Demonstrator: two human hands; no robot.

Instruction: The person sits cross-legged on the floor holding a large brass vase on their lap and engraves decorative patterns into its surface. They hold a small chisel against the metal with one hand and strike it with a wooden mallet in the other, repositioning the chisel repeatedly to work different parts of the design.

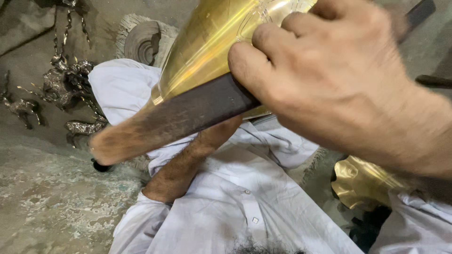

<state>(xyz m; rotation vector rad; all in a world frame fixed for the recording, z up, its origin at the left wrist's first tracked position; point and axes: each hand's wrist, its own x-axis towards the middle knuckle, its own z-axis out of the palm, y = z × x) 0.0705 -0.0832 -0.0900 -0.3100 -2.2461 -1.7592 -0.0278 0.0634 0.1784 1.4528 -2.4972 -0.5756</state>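
My right hand [339, 89] is clamped tight around the dark flat file [174, 120] against the brass vessel [212, 42], left hand hidden, so a slip could gouge the brass

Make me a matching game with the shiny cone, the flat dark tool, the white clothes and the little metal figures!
Things:
1. brass cone
2. flat dark tool
3. white garment
4. small metal figures

Descriptions:
A. lying on the grey floor at the left
B. golden and shiny, with fine lines scratched on it
C. pressed against the cone by the right hand
D. worn by the person, across the bottom of the picture

Pairs: 1-B, 2-C, 3-D, 4-A
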